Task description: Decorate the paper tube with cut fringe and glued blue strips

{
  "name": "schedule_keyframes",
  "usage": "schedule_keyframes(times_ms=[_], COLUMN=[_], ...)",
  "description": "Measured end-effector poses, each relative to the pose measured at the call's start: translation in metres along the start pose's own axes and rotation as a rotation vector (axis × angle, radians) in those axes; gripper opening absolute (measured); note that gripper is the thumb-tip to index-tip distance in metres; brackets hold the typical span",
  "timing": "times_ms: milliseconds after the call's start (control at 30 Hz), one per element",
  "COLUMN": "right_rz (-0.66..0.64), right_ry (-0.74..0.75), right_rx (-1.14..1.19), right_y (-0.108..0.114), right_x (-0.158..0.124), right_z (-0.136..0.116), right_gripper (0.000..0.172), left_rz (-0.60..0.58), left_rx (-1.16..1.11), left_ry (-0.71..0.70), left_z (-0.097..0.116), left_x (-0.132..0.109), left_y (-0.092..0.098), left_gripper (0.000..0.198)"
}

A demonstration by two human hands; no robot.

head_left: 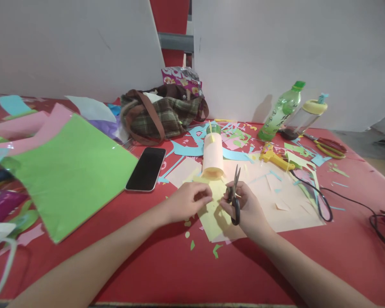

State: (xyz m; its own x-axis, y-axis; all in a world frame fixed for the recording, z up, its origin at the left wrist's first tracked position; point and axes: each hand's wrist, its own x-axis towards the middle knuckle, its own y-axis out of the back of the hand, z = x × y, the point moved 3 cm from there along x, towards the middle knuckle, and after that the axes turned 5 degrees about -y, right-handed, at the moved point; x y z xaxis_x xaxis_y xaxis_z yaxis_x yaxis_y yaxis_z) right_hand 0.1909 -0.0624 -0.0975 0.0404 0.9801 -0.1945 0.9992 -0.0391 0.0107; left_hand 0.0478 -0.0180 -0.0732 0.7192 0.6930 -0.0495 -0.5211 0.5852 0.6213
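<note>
Within the right hand, in the head view, are the scissors, gripped at the handles, blades slightly parted and pointing up and away from the body. The left hand is just left of that grip, fingers curled and thumb near the fingertips; whether it pinches anything is impossible to tell. The scissors should be light and stiff, the metal perhaps a little slippery; the dark handle loops are the place to hold, clear of the blades. Just beyond both hands is the tube, apparently paper: likely very light and easily crushed, so best taken loosely round its sides. Below the grip, the yellow sheet looks thin, apt to bend or crease, and is best held by an edge.

Counted around the grip: one tube ahead; one phone left of the left hand; one plaid bag farther off, ahead and left; one glue gun ahead and right, and past it two drink containers, a green bottle and a clear cup. Paper scraps lie all about, too many to count.
</note>
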Motion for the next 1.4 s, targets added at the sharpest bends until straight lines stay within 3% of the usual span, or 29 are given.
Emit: schedule_keyframes(times_ms=[200,367,600,800,1033,1167,1267,1400], right_rz=[0.011,0.004,0.016,0.010,0.021,0.016,0.017,0.010], right_ry=[0.005,0.018,0.024,0.025,0.061,0.083,0.089,0.080], right_rx=[-0.044,-0.041,-0.039,-0.049,-0.067,-0.085,-0.106,-0.105], right_y=[0.002,0.003,0.004,0.005,0.009,0.010,0.009,0.008], right_x=[0.001,0.003,0.003,0.005,0.007,0.006,0.004,0.003], right_z=[0.003,0.008,0.005,0.009,0.011,0.007,0.005,0.006], right_gripper=[0.032,0.033,0.033,0.034,0.032,0.031,0.031,0.030], left_rz=[-0.296,-0.369,-0.288,-0.030,0.225,0.114,0.032,0.100], left_rx=[0.158,0.267,0.284,0.296,0.437,0.569,0.606,0.655], left_ry=[0.067,0.125,0.086,-0.014,-0.011,-0.112,-0.111,-0.037], left_z=[-0.019,-0.033,-0.034,-0.029,-0.044,-0.045,-0.046,-0.053], left_x=[-0.016,-0.028,-0.029,-0.037,-0.059,-0.066,-0.068,-0.070], left_y=[0.031,0.031,0.028,0.040,0.047,0.034,0.025,0.024], left_gripper=[0.015,0.012,0.011,0.020,0.035,0.042,0.046,0.047])
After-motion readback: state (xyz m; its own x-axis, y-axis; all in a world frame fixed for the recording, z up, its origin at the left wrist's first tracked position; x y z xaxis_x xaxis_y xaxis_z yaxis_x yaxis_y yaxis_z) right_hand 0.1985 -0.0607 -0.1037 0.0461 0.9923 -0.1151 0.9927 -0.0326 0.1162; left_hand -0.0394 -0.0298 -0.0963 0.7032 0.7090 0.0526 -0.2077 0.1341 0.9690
